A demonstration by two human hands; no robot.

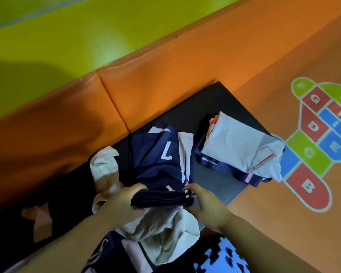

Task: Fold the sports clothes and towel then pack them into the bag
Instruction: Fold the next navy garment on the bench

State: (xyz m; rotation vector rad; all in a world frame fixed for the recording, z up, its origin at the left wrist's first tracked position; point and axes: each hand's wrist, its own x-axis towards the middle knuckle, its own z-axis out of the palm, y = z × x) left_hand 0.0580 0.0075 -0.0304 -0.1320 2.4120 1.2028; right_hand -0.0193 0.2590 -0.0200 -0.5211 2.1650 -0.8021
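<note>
Navy shorts with a white number 7 (159,154) lie crumpled on a black mat (187,109). My left hand (122,201) and my right hand (205,203) grip the two ends of its rolled navy waistband, thumbs on top. A white towel (165,231) lies bunched under my hands, spreading toward me. To the right sits a folded stack: a white garment (238,142) on top of a navy one (230,170). I see no bag that I can name.
A white and peach cloth (104,170) lies left of the shorts. An orange padded wall (146,79) borders the mat at the back. Orange floor with a coloured letter hopscotch (313,142) lies to the right. A blue puzzle mat (222,257) is near my right arm.
</note>
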